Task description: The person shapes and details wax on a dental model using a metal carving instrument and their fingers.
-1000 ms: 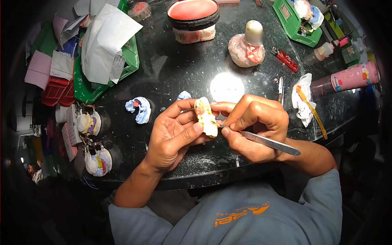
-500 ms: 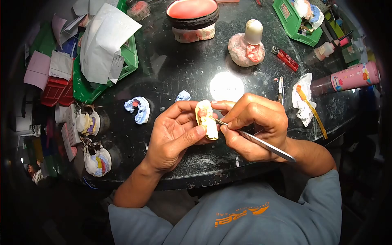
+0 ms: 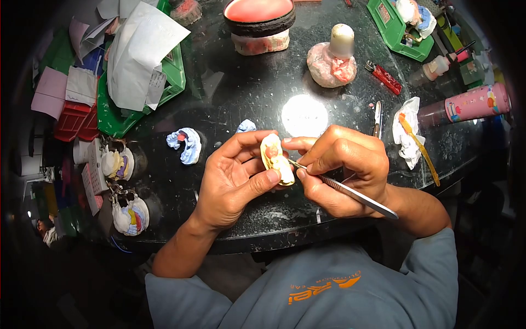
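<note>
My left hand (image 3: 233,183) is closed around a small cream-yellow dental cast (image 3: 272,153), tilted, with its teeth side up and a pinkish patch in it. Thumb and fingers grip its left edge and underside. In my right hand (image 3: 348,172) is a slim metal carving tool (image 3: 359,196), held like a pen, with its flat handle pointing down and right. The tool's narrow tip lies at the cast's right side; whether it touches cannot be made out. Just beyond my left fingers sits a blue dental cast piece (image 3: 246,126), partly hidden.
A blue-white dental arch (image 3: 190,148) and two mounted casts (image 3: 130,214) stand at left. Green trays (image 3: 175,82) hold papers. Farther back are a pink wax pot (image 3: 260,27), a domed burner (image 3: 342,43) and a red lighter (image 3: 385,78). A knife (image 3: 377,118) and tissue with an orange brush (image 3: 411,134) lie right.
The yellow cast has turned slightly in my left hand, its top leaning more to the left. My right hand and the carving tool stay almost in place.
</note>
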`<state>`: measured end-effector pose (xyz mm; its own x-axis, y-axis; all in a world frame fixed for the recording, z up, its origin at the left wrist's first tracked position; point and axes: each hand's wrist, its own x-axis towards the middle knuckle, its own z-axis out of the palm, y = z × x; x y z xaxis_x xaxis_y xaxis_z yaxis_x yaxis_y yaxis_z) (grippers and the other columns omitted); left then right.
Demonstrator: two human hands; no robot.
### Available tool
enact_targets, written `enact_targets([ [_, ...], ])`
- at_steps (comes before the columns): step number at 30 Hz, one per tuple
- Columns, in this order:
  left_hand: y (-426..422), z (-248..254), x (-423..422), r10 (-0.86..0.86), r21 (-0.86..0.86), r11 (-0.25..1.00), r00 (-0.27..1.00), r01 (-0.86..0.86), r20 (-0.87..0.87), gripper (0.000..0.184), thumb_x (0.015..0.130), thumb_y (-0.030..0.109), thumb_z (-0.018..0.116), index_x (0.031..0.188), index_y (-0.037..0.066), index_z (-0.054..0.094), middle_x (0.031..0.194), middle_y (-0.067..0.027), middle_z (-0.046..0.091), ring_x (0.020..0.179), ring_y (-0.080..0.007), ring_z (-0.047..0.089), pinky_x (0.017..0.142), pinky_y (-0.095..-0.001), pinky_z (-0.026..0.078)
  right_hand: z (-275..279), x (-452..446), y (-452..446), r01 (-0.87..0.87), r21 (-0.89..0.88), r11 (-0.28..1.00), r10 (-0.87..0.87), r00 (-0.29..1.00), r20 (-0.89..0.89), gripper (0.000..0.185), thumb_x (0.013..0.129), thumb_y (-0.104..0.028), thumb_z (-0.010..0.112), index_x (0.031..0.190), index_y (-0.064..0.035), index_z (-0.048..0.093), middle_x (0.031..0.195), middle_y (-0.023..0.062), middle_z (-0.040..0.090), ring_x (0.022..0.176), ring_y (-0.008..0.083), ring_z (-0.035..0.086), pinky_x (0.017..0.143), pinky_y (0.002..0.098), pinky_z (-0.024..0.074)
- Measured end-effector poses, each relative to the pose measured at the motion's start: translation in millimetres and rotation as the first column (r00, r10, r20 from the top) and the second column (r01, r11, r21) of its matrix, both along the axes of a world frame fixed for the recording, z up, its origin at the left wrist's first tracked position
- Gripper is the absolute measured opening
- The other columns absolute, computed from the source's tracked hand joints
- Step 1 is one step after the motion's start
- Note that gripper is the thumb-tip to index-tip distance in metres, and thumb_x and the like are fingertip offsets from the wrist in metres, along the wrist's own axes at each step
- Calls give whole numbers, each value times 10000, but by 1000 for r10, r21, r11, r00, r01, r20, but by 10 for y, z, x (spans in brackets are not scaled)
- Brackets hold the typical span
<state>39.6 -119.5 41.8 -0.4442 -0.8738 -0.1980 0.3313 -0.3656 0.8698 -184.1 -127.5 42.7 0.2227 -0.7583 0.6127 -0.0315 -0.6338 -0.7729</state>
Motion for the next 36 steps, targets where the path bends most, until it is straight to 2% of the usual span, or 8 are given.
enact_targets([
  [6, 3, -22, -10, 31, 20, 999, 999, -31, -31, 519, 954, -32, 743, 1424, -46, 524, 1270, -145, 646, 1142, -205, 688, 940, -339, 631, 6, -3, -1, -39, -5, 999, 39, 999, -12, 141, 713, 117, 722, 764, 5, 653, 745, 89, 687, 674, 223, 698, 878, 434, 669],
  [9, -10, 4, 9, 0, 46, 999, 998, 3, -61, 471, 978, 2, 717, 1411, -62, 545, 1220, -141, 668, 1062, -187, 704, 869, -333, 647, 42, -52, -13, -135, -33, 990, 134, 990, -35, 159, 765, 148, 723, 827, 24, 646, 758, 129, 688, 711, 180, 709, 930, 514, 655],
  [13, -18, 103, 23, -11, 98, 995, 998, 4, 69, 513, 969, 199, 661, 1387, -90, 594, 1075, -158, 700, 885, -170, 702, 702, -302, 621, 61, -44, -11, -81, 21, 996, 81, 996, 28, 132, 713, 124, 720, 773, 18, 671, 764, 93, 702, 702, 199, 696, 914, 489, 658],
  [16, -41, 68, 81, -50, 102, 994, 998, 46, 32, 527, 969, 252, 620, 1347, -114, 614, 1033, -165, 700, 801, -162, 687, 631, -293, 595, 78, -43, -26, -75, 19, 997, 75, 997, 13, 139, 714, 134, 721, 797, 27, 691, 779, 91, 714, 710, 195, 699, 924, 480, 657],
  [17, -27, 101, 44, -20, 80, 997, 997, 14, 79, 544, 993, 294, 572, 1306, -148, 625, 992, -165, 696, 697, -135, 627, 569, -279, 557, 72, -60, -38, -96, 11, 995, 96, 995, -14, 157, 711, 140, 733, 824, 33, 711, 797, 97, 723, 726, 197, 710, 924, 473, 657],
  [21, -26, 59, 45, -15, 115, 993, 999, 11, 31, 529, 1020, 291, 522, 1232, -178, 643, 952, -141, 685, 613, -89, 506, 504, -257, 505, 56, -20, -29, -123, 10, 992, 123, 992, -21, 162, 712, 131, 757, 841, 38, 724, 806, 110, 722, 745, 207, 722, 917, 457, 660],
  [28, -24, 125, 35, -63, 33, 998, 957, 55, 283, 514, 1049, 298, 482, 1119, -162, 700, 880, -132, 712, 495, -41, 423, 418, -212, 422, 41, -2, 35, -147, 53, 988, 151, 986, -70, 154, 705, 114, 787, 823, 48, 714, 820, 140, 717, 750, 224, 738, 865, 413, 674],
  [36, -19, 116, 61, -60, 87, 995, 973, 41, 224, 423, 1088, 233, 510, 957, -88, 753, 700, -53, 640, 452, -47, 476, 427, -217, 374, 7, 1, 65, -176, 79, 981, 183, 979, -88, 164, 690, 105, 812, 772, 44, 685, 823, 148, 700, 780, 253, 769, 825, 371, 677],
])
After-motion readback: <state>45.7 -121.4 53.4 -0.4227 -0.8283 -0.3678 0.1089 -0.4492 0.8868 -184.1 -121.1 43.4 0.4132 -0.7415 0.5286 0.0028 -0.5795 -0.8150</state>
